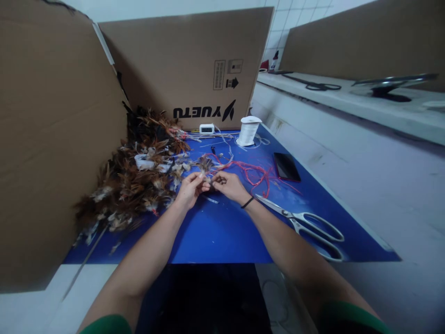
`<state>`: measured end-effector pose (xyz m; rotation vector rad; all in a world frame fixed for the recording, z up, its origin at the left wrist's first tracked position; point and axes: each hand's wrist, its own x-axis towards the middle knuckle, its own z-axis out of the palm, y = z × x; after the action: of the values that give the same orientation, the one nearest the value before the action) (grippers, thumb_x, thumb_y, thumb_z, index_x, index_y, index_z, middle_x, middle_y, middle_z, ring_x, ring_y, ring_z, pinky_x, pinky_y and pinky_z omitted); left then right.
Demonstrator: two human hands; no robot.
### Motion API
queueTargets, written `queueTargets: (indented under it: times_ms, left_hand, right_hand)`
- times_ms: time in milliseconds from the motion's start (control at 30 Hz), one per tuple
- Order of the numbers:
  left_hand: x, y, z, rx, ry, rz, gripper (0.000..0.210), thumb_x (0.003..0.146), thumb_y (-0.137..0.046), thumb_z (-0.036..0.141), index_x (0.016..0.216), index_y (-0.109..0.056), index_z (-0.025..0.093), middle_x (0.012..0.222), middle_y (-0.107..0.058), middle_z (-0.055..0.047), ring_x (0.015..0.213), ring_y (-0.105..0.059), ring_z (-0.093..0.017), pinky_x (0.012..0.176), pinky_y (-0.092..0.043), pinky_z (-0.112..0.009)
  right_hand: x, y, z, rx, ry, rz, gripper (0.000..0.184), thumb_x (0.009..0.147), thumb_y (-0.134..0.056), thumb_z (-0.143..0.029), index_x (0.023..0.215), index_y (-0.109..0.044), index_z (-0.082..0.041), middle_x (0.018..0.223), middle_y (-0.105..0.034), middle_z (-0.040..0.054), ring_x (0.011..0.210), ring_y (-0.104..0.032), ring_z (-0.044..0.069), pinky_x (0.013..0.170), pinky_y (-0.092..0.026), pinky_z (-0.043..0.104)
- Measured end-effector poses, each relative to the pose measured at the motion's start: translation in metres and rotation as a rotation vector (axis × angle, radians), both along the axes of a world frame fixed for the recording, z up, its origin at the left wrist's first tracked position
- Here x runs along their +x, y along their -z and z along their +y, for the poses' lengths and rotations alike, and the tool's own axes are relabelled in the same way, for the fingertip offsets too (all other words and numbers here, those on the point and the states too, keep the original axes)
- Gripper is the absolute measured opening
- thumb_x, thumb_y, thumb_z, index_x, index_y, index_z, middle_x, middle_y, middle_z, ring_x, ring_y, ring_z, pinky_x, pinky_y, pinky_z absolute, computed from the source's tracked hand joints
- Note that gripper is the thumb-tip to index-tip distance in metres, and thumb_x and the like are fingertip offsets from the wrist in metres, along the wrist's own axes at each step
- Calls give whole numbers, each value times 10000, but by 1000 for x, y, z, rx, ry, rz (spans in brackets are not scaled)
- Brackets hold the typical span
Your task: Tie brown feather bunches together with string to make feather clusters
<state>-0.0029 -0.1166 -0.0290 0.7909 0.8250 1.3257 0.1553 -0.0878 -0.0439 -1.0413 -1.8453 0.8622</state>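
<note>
Above the middle of the blue tabletop (pixel 215 236), my left hand (pixel 190 189) is closed on a small bunch of brown feathers (pixel 205 163), whose tips fan upward past the fingers. Close beside it, my right hand (pixel 230 186) is closed in a pinch near the base of the bunch. What sits between the right fingertips is too small to make out. Red string (pixel 255 169) lies in a loose tangle just beyond the right hand. Large silver scissors (pixel 306 222) rest by the right forearm, blades toward the hand.
A big heap of brown feathers (pixel 128 185) covers the left side. Behind stand a white spool (pixel 249 131) and a small white device (pixel 206 129). A dark phone (pixel 287 167) lies at right. Cardboard panels (pixel 187 65) wall the back and left; a white ledge (pixel 347 93) runs along the right.
</note>
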Motion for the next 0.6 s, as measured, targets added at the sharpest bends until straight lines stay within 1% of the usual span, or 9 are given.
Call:
queueTargets:
  times_ms: [67,167,267,367,467,533,600]
  left_hand:
    - [1,1,0,7,3,-12,245,639,-751,253,711,-553,127,656,-644,-14,588,-636,-94,584,-526,-192]
    - [1,3,2,41,-23,-36,227,644,-749,245,713,-572,122,672,-659,-25,651,-655,-105,662,-535,-209]
    - [-2,5,6,47,-72,-29,205,660,-738,237,714,-579,119,693,-664,-30,655,-652,-100,676,-532,-212]
    - [-7,6,9,54,-132,-16,202,672,-729,242,712,-575,119,687,-656,-26,656,-650,-96,681,-530,-212]
    - [-10,6,11,67,-169,20,234,667,-732,282,723,-571,122,675,-648,-18,645,-652,-104,656,-535,-222]
    - [-11,5,11,62,-199,72,275,648,-739,323,742,-568,129,654,-639,-5,581,-640,-110,583,-534,-231]
    - [-10,3,9,70,-239,134,311,632,-741,361,758,-566,137,606,-617,17,483,-601,-103,491,-507,-225]
  right_hand:
    - [-1,0,-1,-6,-20,27,153,678,-557,-189,811,-622,-154,717,-642,0,633,-586,108,610,-472,231]
    - [-2,0,0,-13,-13,39,212,675,-587,-203,877,-628,-151,721,-641,1,616,-580,104,600,-472,230]
    - [1,-1,2,8,42,8,270,680,-613,-233,937,-638,-155,742,-644,7,611,-570,102,601,-469,235]
    - [4,-2,3,34,105,-20,281,676,-628,-247,941,-654,-158,744,-646,9,623,-568,110,621,-474,252]
    - [7,-3,5,60,129,0,283,671,-624,-232,942,-659,-158,740,-650,7,649,-583,124,660,-489,276]
    - [7,-2,7,49,123,35,281,665,-620,-221,937,-659,-160,742,-655,8,669,-600,135,675,-501,286]
    - [7,-1,9,5,104,82,268,660,-619,-218,919,-658,-161,750,-663,14,670,-615,142,665,-513,292]
